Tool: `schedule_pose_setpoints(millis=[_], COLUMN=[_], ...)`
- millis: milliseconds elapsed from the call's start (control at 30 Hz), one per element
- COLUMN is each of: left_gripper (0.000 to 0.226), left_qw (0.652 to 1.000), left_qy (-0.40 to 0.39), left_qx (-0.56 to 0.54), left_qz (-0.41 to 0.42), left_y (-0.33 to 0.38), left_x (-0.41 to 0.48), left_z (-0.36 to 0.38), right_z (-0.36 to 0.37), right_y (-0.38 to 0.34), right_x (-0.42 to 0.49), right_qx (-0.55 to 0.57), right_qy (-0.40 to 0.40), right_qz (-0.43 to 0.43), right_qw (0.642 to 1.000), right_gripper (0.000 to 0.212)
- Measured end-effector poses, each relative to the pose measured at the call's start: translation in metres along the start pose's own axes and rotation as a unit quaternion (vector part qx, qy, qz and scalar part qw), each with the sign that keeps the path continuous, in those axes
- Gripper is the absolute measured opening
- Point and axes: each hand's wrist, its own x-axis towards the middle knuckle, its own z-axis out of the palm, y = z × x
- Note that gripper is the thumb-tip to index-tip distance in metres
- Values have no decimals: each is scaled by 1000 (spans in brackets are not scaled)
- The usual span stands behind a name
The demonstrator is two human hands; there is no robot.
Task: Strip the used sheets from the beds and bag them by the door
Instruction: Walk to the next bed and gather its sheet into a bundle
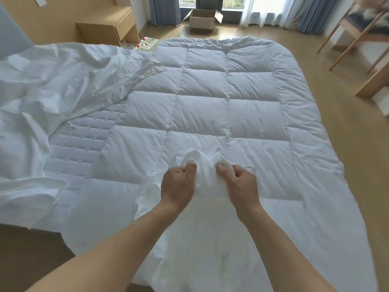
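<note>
A white quilted duvet (221,98) lies spread over the bed. My left hand (179,182) and my right hand (242,184) each grip a bunched fold of thin white sheet (207,165), held close together above the duvet's near part. The sheet hangs down between my forearms toward the bed's near edge. A crumpled white cover (52,85) is pushed back on the left side of the bed, with its buttoned edge lying across the duvet. Quilted mattress padding (80,140) shows under it at the left.
An open cardboard box (203,18) stands on the wooden floor by the window. A wooden nightstand (109,30) is at the far left, with red-capped bottles (146,44) on the floor beside it. Wooden chair legs (353,32) stand at the right.
</note>
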Motion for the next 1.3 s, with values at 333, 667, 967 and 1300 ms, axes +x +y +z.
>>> schedule_pose_setpoints(millis=[333, 667, 967, 1300], left_gripper=[16, 59, 68, 95], left_qw=[982, 917, 905, 905], left_qy=[-62, -178, -182, -89], left_qx=[150, 347, 384, 362], left_qz=[-94, 85, 3, -205], left_y=[-116, -79, -151, -205], left_x=[-119, -66, -88, -64], left_z=[-47, -2, 37, 37], right_z=[-3, -15, -15, -15], right_y=[103, 85, 54, 158], right_x=[-136, -144, -19, 50], right_qx=[-227, -519, -636, -557], right_qy=[-27, -136, -126, -240], right_qz=[82, -5, -185, 16], right_qw=[970, 844, 739, 795], right_gripper=[21, 51, 90, 108])
